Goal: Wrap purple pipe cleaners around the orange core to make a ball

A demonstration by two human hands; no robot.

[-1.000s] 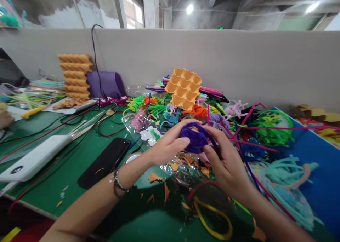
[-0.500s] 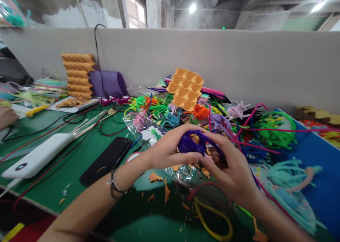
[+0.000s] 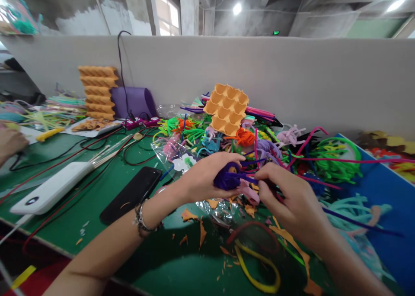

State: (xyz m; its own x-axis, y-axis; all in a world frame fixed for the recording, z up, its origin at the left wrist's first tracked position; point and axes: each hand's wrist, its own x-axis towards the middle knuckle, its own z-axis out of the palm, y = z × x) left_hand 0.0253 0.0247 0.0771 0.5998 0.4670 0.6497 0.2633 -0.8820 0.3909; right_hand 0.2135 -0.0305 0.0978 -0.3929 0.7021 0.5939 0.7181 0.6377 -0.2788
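Centrally, the purple bundle (image 3: 223,177) sat in the left hand (image 3: 204,177), raised above the green table (image 3: 155,261). Left fingers curled round the far side, thumb below; grip narrow, full of the bundle. A small tan patch showed at the bundle's middle. Right hand (image 3: 290,198): thumb and forefinger pinched together on a purple strand (image 3: 248,179) that ran across from the bundle. Remaining right fingers bent inward; whether they held anything more, could not tell. A long dark-purple stem (image 3: 363,222) stuck out past the right wrist, toward the blue panel (image 3: 382,201). Pink piece (image 3: 250,193) hung just below the strand, between the hands; its attachment unclear.

Beaded bracelet (image 3: 142,220) on the left wrist. Under the hands: clear plastic wrap and orange scraps (image 3: 202,233), torn and scattered. Nearer the wearer, a yellow loop (image 3: 257,273) lay flat on the green surface.

Beyond the hands, a heap of fuzzy stems (image 3: 194,133) in many colours, with an orange egg-crate piece (image 3: 227,110) leaning on top. Green stem bundle (image 3: 339,159) to the right of the heap, teal stems (image 3: 348,209) nearer.

Left side: black phone-like slab (image 3: 131,194), then a white device (image 3: 52,188) with thin sticks (image 3: 108,157) at its far end. At the left edge, another person's hand (image 3: 11,144), near a yellow-handled tool (image 3: 49,134).
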